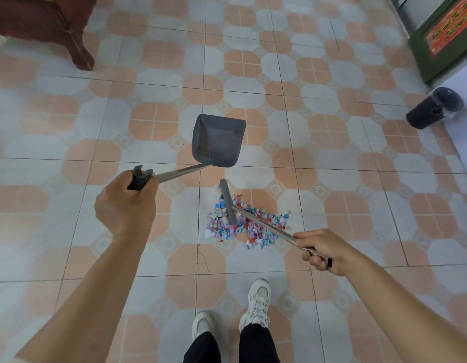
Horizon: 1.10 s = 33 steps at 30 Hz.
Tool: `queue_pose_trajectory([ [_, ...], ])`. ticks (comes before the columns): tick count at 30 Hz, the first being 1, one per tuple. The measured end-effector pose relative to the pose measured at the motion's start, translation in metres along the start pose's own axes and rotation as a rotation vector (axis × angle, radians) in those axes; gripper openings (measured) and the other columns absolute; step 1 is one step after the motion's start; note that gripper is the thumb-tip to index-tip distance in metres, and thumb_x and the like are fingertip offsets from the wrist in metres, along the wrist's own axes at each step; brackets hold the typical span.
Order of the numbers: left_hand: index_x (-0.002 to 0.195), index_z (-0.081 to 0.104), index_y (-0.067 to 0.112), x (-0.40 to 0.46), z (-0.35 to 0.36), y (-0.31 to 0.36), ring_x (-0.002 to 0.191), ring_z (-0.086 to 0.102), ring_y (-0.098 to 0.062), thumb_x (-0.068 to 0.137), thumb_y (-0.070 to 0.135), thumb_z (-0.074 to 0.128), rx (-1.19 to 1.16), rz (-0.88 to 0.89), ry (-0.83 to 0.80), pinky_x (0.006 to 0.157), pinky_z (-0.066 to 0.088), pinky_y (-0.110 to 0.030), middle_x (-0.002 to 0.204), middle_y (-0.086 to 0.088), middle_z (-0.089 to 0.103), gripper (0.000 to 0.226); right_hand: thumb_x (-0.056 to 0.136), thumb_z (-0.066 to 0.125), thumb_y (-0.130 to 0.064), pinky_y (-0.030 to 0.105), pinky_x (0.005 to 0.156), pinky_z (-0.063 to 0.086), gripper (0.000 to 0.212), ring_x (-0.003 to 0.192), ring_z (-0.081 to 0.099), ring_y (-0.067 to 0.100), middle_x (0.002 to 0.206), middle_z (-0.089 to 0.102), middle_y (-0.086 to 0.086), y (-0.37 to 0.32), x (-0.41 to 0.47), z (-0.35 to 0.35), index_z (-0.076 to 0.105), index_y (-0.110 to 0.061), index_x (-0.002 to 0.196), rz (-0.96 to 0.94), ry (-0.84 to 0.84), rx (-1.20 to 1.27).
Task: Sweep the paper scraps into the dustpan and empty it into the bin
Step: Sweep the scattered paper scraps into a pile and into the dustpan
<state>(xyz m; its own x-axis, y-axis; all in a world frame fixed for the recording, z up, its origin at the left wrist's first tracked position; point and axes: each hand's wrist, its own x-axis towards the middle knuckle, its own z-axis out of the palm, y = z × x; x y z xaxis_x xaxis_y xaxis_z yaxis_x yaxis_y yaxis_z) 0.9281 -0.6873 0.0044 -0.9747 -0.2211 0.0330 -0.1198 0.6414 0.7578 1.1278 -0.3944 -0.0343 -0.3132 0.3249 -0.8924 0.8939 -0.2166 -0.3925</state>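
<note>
A pile of coloured paper scraps [250, 227] lies on the tiled floor just ahead of my feet. My left hand [125, 203] grips the black top of the long handle of a grey dustpan [218, 140], which stands beyond the pile with nothing in its tray. My right hand [321, 251] holds the metal handle of a grey broom [228, 201]. The broom's narrow head rests on the left part of the pile. A black bin [434, 107] with a clear liner stands at the far right.
A dark wooden furniture leg [80, 52] stands at the upper left. A green mat with a red pattern [447, 35] lies at the upper right, by a white wall edge. My two white shoes [256, 302] are at the bottom centre.
</note>
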Motion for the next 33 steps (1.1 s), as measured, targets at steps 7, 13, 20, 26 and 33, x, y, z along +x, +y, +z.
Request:
queue_pose_trajectory([
  [7, 0.078, 0.067, 0.015, -0.002, -0.020, -0.016, 0.064, 0.053, -0.028, 0.082, 0.036, 0.062, -0.015, -0.012, 0.014, 0.062, 0.040, -0.030, 0.063, -0.004, 0.059, 0.022, 0.096, 0.049, -0.007, 0.011, 0.027, 0.024, 0.018, 0.027, 0.032, 0.005, 0.054, 0.047, 0.008, 0.004, 0.001, 0.040, 0.054, -0.009, 0.113, 0.154, -0.144, 0.211],
  [13, 0.076, 0.066, 0.013, -0.007, -0.028, -0.030, 0.065, 0.055, -0.032, 0.082, 0.037, 0.063, -0.007, -0.025, 0.017, 0.063, 0.042, -0.034, 0.064, -0.008, 0.060, 0.025, 0.099, 0.046, -0.012, 0.010, 0.025, 0.024, 0.008, 0.025, 0.031, 0.004, 0.052, 0.043, 0.005, 0.004, 0.032, 0.078, 0.050, -0.007, 0.095, 0.275, -0.240, 0.196],
  [20, 0.075, 0.066, 0.014, -0.010, -0.024, -0.036, 0.069, 0.057, -0.029, 0.082, 0.036, 0.063, 0.017, -0.042, 0.019, 0.065, 0.043, -0.033, 0.070, -0.002, 0.064, 0.023, 0.099, 0.044, -0.011, 0.010, 0.025, 0.023, 0.013, 0.024, 0.030, 0.004, 0.059, 0.041, 0.004, -0.010, 0.060, 0.062, 0.053, -0.003, 0.094, 0.251, -0.112, 0.093],
  [26, 0.075, 0.064, 0.016, -0.012, -0.017, -0.033, 0.066, 0.054, -0.025, 0.083, 0.036, 0.063, 0.018, -0.052, 0.002, 0.064, 0.040, -0.029, 0.066, 0.002, 0.059, 0.021, 0.099, 0.042, -0.008, 0.008, 0.024, 0.022, 0.011, 0.022, 0.028, 0.003, 0.055, 0.039, 0.004, -0.010, 0.063, 0.010, 0.050, -0.003, 0.094, 0.227, -0.024, 0.136],
  [33, 0.070, 0.060, 0.014, -0.018, -0.008, -0.022, 0.062, 0.048, -0.024, 0.082, 0.038, 0.061, -0.011, -0.065, 0.009, 0.062, 0.037, -0.029, 0.060, 0.000, 0.055, 0.026, 0.098, 0.045, -0.010, 0.007, 0.025, 0.022, 0.008, 0.024, 0.029, 0.002, 0.062, 0.040, 0.007, -0.002, 0.033, -0.027, 0.052, -0.007, 0.101, 0.199, -0.076, 0.213],
])
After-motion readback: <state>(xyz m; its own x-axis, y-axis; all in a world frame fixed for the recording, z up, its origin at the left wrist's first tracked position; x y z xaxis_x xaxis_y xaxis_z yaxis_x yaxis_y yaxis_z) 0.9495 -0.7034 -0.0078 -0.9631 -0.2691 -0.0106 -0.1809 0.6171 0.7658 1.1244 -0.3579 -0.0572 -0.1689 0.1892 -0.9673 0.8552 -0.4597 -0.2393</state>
